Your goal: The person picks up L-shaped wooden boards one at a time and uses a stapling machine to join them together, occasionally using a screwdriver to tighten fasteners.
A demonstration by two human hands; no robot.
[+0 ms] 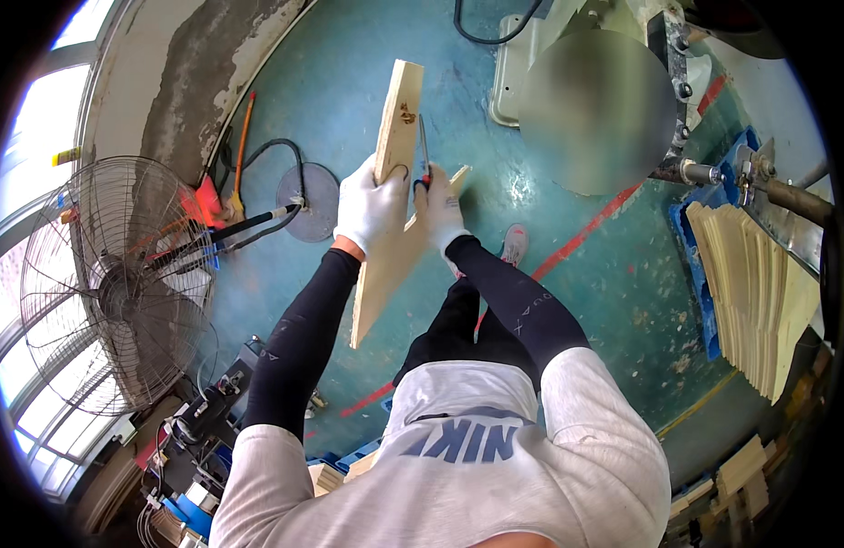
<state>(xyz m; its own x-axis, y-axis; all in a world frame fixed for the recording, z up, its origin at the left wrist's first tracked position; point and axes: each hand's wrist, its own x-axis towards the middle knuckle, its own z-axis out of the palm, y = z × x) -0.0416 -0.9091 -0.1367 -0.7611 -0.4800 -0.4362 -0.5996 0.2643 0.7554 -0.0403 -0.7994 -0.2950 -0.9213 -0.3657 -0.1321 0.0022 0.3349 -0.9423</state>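
My left hand (pixel 372 203), in a white glove, is closed around a pale wooden board (pixel 393 137) held up in front of me. A brown knot shows on the board's upper part, and its lower part slants down below my hands. My right hand (pixel 442 208), also gloved in white, grips a slim tool (pixel 424 139) with a thin metal shaft or blade and a red and dark handle. The tool points upward beside the board's right side; its exact kind is unclear. Whether its tip touches the board cannot be made out.
A large wire-cage fan (pixel 119 288) stands at the left, near a round grey base (pixel 308 203) with a cable. Stacked pale boards (pixel 750 292) lean in a blue pallet at the right. Red lines (pixel 586 233) cross the green floor. Machinery (pixel 212 402) sits at lower left.
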